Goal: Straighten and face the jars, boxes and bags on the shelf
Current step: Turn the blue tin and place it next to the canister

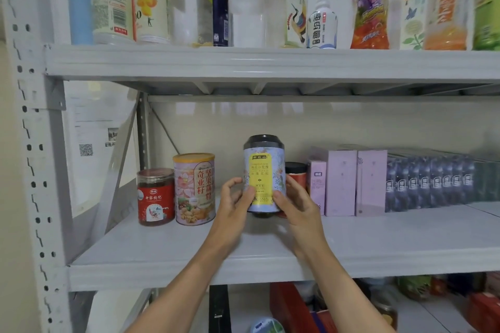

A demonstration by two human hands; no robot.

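Three grey metal shelves fill our view, and the middle shelf (378, 240) carries the things we are facing, set against a pale wall with a printed sheet (92, 129) stuck up at the left. Above, a row of drink bottles (368, 7) stands along the upper shelf (270, 62); below, red boxes (292, 305) show blurred on the lowest level. On the middle shelf, from the left, stand a red jar (156, 197) with a clear lid, then just beside it a taller pink canister (194, 188) with a tan lid. Well to the right stand pale purple boxes (349, 182) and a row of dark purple cartons (430, 182). Between these groups we hold a floral tin (263, 175) with a black lid and a yellow label turned toward us, upright. Our left hand (235, 205) grips its lower left side, thumb on the front; our right hand (297, 205) grips the lower right side, thumb likewise across the front. Just behind the tin, partly hidden, stands a small red jar with a black lid (296, 173).
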